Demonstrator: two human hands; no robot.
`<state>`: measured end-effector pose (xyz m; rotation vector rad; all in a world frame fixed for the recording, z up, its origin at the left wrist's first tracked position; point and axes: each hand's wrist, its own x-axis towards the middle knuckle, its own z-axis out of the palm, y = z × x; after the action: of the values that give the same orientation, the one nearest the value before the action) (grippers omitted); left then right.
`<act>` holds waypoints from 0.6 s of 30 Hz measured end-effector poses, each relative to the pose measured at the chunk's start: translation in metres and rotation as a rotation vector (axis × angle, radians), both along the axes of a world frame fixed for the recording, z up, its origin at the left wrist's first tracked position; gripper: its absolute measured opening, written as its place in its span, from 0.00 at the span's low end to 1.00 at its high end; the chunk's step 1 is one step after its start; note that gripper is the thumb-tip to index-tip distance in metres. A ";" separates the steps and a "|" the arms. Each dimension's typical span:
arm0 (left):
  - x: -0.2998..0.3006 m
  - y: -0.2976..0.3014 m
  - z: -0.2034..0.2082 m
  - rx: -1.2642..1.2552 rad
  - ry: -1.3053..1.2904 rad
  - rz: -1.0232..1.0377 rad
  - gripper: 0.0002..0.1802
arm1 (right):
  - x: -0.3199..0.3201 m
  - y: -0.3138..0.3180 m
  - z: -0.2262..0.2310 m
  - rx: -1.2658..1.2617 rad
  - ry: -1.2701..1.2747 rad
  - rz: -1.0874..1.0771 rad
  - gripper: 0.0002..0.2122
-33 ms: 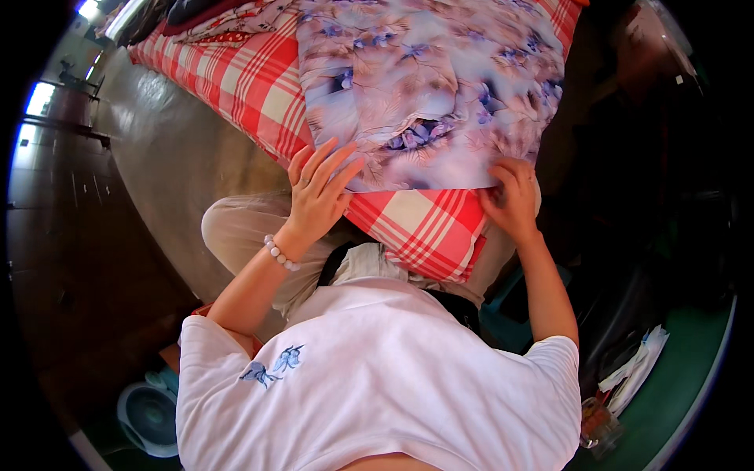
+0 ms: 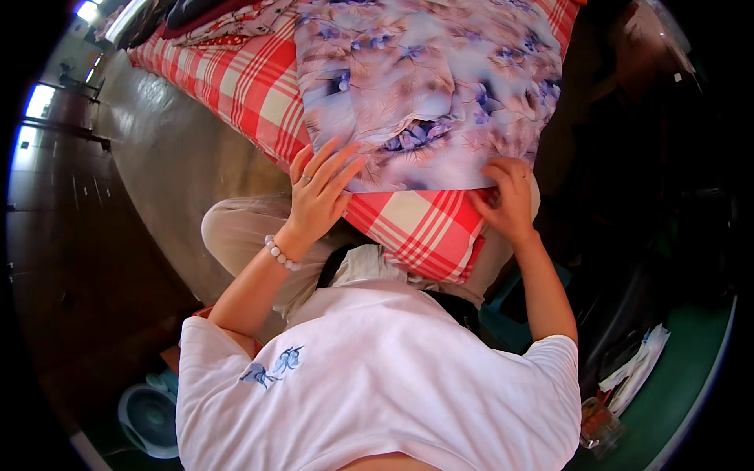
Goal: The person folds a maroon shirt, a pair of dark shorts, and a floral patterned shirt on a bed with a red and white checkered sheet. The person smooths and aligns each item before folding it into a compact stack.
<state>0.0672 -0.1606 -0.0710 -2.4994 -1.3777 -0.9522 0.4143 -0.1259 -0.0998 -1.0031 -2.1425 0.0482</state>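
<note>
A floral cloth [image 2: 424, 86] in pale blue, pink and purple lies spread over a red-and-white plaid cloth-covered surface [image 2: 416, 224]. A loose fold with a small curved gap shows near its middle. My left hand [image 2: 320, 180] rests at the near left corner of the floral cloth, fingers spread and fingertips on it. At the near right edge my right hand [image 2: 506, 196] has its fingers curved over the cloth, with the thumb apart from them below the edge. Nothing shows gripped in either hand.
A stack of folded fabrics [image 2: 228, 23] sits at the far left of the plaid surface. My legs [image 2: 251, 235] are on both sides of its near end. A blue-rimmed round object [image 2: 149, 420] stands at lower left. White papers [image 2: 636, 369] and a clear jar [image 2: 598, 424] are at lower right.
My right hand has shifted slightly left along the near edge, and the floral cloth has moved a touch left. My left hand stays in place.
</note>
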 end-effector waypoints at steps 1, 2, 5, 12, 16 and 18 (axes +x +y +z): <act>0.001 0.003 0.005 -0.012 -0.006 -0.036 0.22 | -0.009 0.000 0.006 -0.007 0.016 0.026 0.25; 0.002 0.007 0.011 -0.026 -0.009 -0.081 0.21 | -0.019 -0.001 0.011 -0.014 0.034 0.044 0.25; 0.004 0.018 0.029 -0.037 0.008 -0.147 0.20 | -0.060 -0.001 0.021 0.069 -0.051 -0.014 0.20; -0.002 0.019 0.037 -0.114 -0.056 -0.133 0.18 | -0.007 0.031 0.006 0.171 -0.037 -0.357 0.15; -0.005 0.023 0.042 -0.159 -0.132 -0.138 0.17 | 0.047 0.043 0.019 0.055 0.108 -0.561 0.17; -0.006 0.027 0.042 -0.205 -0.186 -0.148 0.16 | 0.067 0.058 0.031 0.110 0.220 -0.498 0.17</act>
<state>0.0610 -0.1338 -0.0292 -2.7576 -1.4240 -1.1534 0.4808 -0.0680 -0.0687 -1.3683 -1.6332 -0.1893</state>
